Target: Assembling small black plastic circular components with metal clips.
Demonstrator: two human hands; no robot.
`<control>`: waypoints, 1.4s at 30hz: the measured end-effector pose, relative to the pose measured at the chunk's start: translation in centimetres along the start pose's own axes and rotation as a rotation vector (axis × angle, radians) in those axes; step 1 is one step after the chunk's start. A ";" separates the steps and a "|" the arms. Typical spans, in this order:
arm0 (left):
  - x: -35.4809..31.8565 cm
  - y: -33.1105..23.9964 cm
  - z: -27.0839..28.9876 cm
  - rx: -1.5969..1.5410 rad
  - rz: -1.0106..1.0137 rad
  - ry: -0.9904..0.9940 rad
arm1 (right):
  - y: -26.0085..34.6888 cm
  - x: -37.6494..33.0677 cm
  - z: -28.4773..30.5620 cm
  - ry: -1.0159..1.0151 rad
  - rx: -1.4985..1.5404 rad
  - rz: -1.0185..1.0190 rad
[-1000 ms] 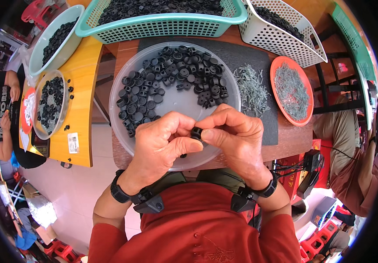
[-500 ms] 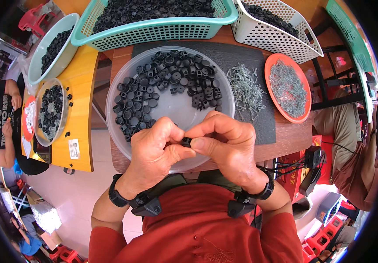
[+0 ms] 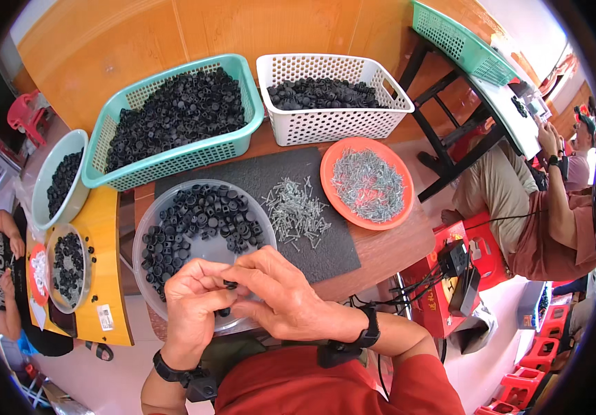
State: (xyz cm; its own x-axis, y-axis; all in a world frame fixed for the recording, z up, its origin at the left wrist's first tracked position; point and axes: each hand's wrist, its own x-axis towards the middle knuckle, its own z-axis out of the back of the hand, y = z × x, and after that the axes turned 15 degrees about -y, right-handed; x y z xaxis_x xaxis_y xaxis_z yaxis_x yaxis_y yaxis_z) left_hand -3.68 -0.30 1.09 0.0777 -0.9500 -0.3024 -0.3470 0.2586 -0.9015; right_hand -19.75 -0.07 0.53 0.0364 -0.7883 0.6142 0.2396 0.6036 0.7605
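Observation:
My left hand [image 3: 195, 304] is closed, its thumb and fingertips at a small black plastic cap-like part [image 3: 229, 284]. From the right, my right hand [image 3: 280, 296] reaches over with its fingertips closed on the same part. Another black part [image 3: 224, 312] shows just below the left thumb; I cannot tell whether it is held or lies behind. Both hands are over the near rim of a clear round basin [image 3: 140, 238], which holds many loose black parts [image 3: 204, 211]. Beside the basin, a pile of silver screws [image 3: 294, 211] lies on a dark mat [image 3: 343, 256].
An orange plate of screws [image 3: 327, 181] stands to the right. Behind are a green basket [image 3: 173, 169] and a white basket [image 3: 339, 128], both with black parts. At left, a yellow table [image 3: 107, 242] bears more bowls. People sit at both sides.
The view has tilted up and turned right, showing more of the baskets and wall. My right hand has turned over toward the left hand; the fingers stay together around the black part.

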 end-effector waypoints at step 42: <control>3.6 -0.7 2.4 0.555 -0.154 0.081 | -7.6 -1.2 6.0 0.090 -0.655 0.150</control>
State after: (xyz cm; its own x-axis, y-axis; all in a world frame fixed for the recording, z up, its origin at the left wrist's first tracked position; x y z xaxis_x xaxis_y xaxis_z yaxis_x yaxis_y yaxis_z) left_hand -0.96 -3.50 -0.12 0.0093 -0.9887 -0.1498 0.2060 0.1485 -0.9672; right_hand -27.40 -3.04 -4.75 0.1886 -0.7256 0.6618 0.7628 0.5327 0.3665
